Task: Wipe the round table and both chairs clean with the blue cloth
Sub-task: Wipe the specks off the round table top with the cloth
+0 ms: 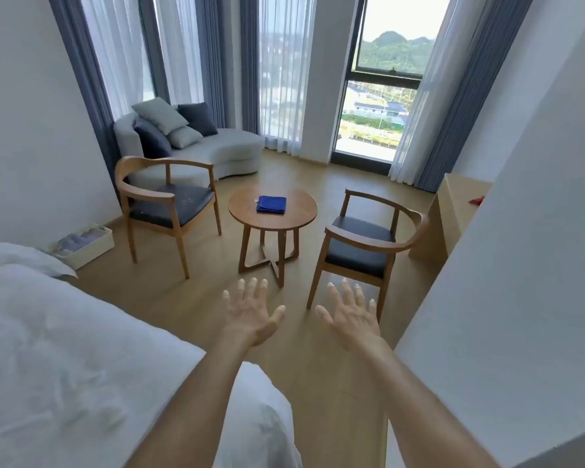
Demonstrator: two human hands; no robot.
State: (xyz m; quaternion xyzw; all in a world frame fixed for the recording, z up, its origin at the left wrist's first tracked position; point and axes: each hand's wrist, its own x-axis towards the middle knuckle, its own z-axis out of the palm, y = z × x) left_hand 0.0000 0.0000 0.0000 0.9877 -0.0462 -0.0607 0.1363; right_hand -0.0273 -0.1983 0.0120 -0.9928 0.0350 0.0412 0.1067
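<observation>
Both hands, the left hand and right hand, are spread flat and hold nothing. The blue cloth lies folded on the far round table, well apart from them. The near right chair stands close to the path, so a leg could catch it.

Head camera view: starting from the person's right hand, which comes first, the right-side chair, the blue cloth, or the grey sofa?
From the right hand:
1. Right-side chair, just beyond the fingertips.
2. Blue cloth, folded on the round table.
3. Grey sofa, far left by the curtains.
</observation>
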